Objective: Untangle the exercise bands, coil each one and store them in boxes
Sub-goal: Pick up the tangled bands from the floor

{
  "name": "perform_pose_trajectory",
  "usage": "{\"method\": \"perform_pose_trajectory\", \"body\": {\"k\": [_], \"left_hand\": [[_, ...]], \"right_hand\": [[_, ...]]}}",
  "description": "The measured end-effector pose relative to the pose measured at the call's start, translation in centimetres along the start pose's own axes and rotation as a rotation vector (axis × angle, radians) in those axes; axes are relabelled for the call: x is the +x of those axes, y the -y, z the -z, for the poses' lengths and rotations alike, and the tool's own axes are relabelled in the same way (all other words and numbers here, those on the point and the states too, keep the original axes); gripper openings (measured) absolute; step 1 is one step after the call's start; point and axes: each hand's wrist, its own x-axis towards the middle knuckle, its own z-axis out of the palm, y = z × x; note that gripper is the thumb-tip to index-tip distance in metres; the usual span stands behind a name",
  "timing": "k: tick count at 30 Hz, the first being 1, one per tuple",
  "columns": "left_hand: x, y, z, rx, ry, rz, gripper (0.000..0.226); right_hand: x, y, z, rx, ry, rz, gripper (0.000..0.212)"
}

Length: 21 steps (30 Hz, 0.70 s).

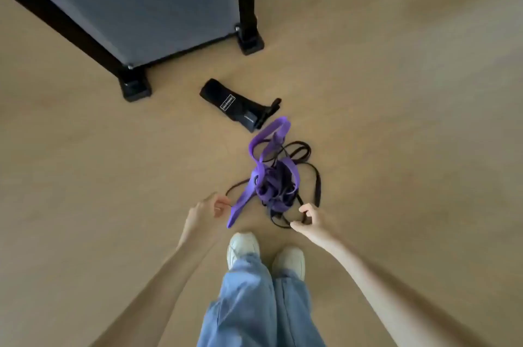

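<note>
A tangle of exercise bands lies on the floor just ahead of my feet. A wide purple band (266,148) loops up and through thin black bands (315,176) knotted around it. My left hand (208,209) pinches a thin black loop at the tangle's left edge. My right hand (307,219) grips another black loop at the lower right. A flat black fabric band with white labels (235,104) lies apart, farther away. No boxes are in view.
A grey panel (135,1) on a black frame with two block feet (135,87) stands at the upper left. My white shoes (243,246) and blue jeans (260,304) are directly below the tangle. Tan floor (396,91) surrounds everything.
</note>
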Motion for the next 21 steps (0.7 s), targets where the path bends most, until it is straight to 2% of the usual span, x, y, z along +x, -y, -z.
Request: {"method": "perform_pose_trajectory", "body": {"k": [2, 4, 7, 9, 10, 12, 14, 16, 17, 19, 21], "left_hand": [[6.0, 3.6, -4.7, -0.006, -0.024, 0.005, 0.021], [11.4, 7.0, -8.6, 0.024, -0.054, 0.035, 0.015], [16.3, 10.8, -12.0, -0.002, -0.15, 0.009, 0.015], [16.6, 11.6, -12.8, -0.029, -0.165, 0.01, 0.019], [16.3, 11.6, -12.7, -0.039, -0.165, 0.023, 0.025], [14.7, 10.2, -11.3, -0.01, -0.122, 0.006, 0.044], [12.2, 7.8, -8.8, 0.105, 0.004, -0.059, 0.073], [9.3, 4.0, -5.4, 0.3, 0.171, -0.11, 0.109], [7.8, 2.0, -3.7, 0.41, 0.239, -0.11, 0.12], [4.7, -2.8, -0.9, 0.526, 0.338, -0.161, 0.125], [1.3, -8.2, 1.4, 0.347, 0.362, -0.281, 0.11]], "right_hand": [[8.3, -2.0, -3.8, 0.058, -0.006, -0.037, 0.072], [16.1, -3.5, -7.3, 0.248, -0.039, -0.098, 0.094], [23.2, -4.5, -12.3, 0.499, -0.203, -0.202, 0.107], [23.8, -4.6, -13.7, 0.615, -0.29, -0.241, 0.093], [23.2, -4.5, -13.6, 0.687, -0.337, -0.267, 0.079], [20.3, -3.1, -12.0, 0.839, -0.326, -0.326, 0.048], [15.3, -1.1, -8.7, 1.041, -0.194, -0.361, 0.009], [9.5, 1.5, -3.4, 1.263, 0.072, -0.336, 0.024], [6.1, 2.7, -0.5, 1.323, 0.212, -0.309, 0.026], [-1.5, 5.0, 5.2, 1.308, 0.466, -0.183, 0.018], [-7.9, 7.0, 10.1, 1.297, 0.585, -0.033, 0.013]]}}
